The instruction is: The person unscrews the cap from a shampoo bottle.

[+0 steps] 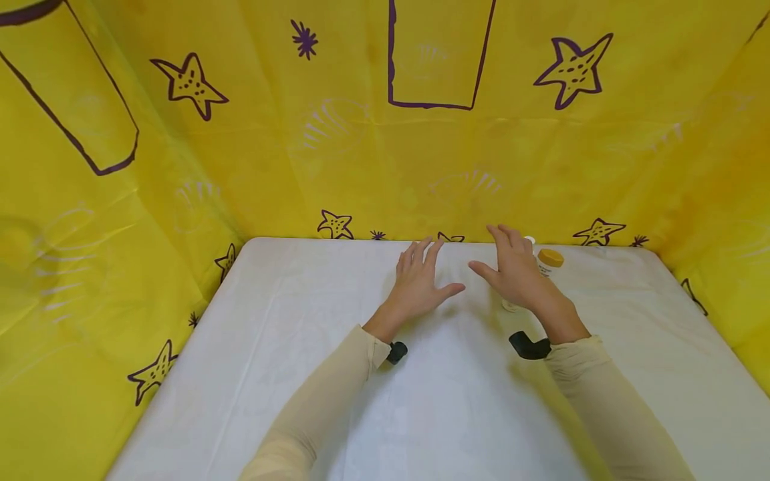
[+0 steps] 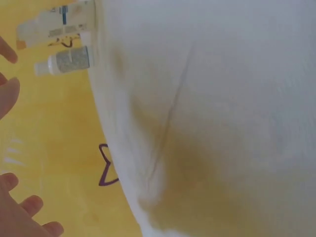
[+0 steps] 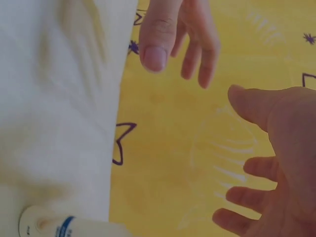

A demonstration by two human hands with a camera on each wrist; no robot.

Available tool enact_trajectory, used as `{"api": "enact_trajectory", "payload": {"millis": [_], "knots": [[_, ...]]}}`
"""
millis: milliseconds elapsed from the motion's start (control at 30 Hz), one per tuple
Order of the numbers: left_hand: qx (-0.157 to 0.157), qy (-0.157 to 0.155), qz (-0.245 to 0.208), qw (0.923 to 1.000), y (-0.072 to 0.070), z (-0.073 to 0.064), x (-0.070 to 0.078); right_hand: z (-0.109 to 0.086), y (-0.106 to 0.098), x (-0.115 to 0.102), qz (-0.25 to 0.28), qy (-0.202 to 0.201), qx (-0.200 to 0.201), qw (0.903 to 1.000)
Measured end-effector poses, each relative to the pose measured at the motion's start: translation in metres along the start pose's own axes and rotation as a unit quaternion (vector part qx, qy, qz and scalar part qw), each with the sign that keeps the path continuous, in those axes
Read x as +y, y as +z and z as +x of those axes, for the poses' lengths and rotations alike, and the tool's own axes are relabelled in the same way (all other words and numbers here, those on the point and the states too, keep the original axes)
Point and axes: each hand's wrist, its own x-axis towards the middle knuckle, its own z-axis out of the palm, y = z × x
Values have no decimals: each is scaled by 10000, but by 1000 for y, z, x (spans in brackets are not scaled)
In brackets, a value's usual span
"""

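Observation:
My left hand (image 1: pixel 418 287) hovers over the white table with its fingers spread and its thumb toward the other hand. To its right my right hand (image 1: pixel 514 270) is also raised, fingers extended and thumb apart. Neither holds anything. Just beyond the right hand stands a bottle with a yellow-orange cap (image 1: pixel 550 258), partly hidden by that hand. In the left wrist view a larger whitish bottle (image 2: pixel 61 22) stands beside a smaller white-capped bottle (image 2: pixel 71 60). The right wrist view catches a bottle with a blue band (image 3: pixel 64 227), cut off at its lower edge.
A white cloth (image 1: pixel 289 374) covers the table. Yellow sheets (image 1: pixel 373 153) with purple starfish drawings rise behind it and on both sides. Dark wrist mounts (image 1: pixel 529 345) sit under both wrists.

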Motion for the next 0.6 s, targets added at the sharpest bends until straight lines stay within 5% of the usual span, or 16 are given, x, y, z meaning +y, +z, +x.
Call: {"api": "enact_trajectory", "payload": {"millis": [600], "knots": [[115, 272, -856, 9959, 22, 8, 39, -21, -31, 30, 310, 47, 216, 9993]]}}
